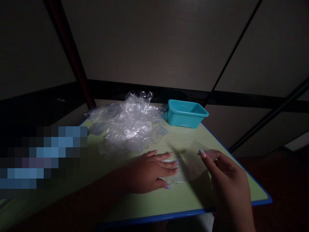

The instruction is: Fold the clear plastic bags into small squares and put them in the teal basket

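Note:
My left hand (148,172) lies flat, fingers spread, pressing on one end of a small clear plastic bag (190,164) on the pale green table (169,199). My right hand (223,175) pinches the bag's other edge between thumb and fingers and lifts it a little off the table. The bag is transparent and hard to make out in the dim light.
A heap of crumpled clear plastic bags (127,124) covers the table's far middle. A turquoise plastic tub (185,113) stands at the far right corner. The table has a blue rim (262,202). A blurred patch covers the left side.

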{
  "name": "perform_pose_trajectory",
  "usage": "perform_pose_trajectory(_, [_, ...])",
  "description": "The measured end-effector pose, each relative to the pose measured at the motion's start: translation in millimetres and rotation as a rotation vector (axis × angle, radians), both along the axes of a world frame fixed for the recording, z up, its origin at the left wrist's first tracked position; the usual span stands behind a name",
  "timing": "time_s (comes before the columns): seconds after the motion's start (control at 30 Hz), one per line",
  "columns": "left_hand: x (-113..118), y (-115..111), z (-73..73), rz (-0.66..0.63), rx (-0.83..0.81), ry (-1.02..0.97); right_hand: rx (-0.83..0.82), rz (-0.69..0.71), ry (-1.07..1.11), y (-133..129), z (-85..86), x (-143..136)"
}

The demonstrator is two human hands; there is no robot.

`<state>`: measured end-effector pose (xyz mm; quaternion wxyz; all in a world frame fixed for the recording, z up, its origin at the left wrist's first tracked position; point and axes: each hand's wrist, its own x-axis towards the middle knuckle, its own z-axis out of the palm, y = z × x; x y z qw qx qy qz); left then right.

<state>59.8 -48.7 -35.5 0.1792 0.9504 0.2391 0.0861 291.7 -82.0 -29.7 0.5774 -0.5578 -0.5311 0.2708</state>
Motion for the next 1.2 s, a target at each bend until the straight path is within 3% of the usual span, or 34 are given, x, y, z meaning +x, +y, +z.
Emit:
perform_pose_trajectory(0.2, [1, -1, 0.4, 0.011, 0.026, -0.006, 0.097, -0.001, -0.11, -3, 3.5, -21])
perform_pose_trajectory(0.57, [0, -5, 5.1, 0.156, 0.162, -0.025, 0.439, -0.08, -0.618, -5, 0.2, -41])
perform_pose_trajectory(0.7, [-1, -6, 5.5, 0.209, 0.137, -0.028, 0.469, -0.061, -0.773, -10, -1.5, -51])
perform_pose_trajectory(1.2, [-6, -5, 13.0, 0.289, 0.115, 0.035, 0.45, 0.0, -0.72, -9, -8.0, -51])
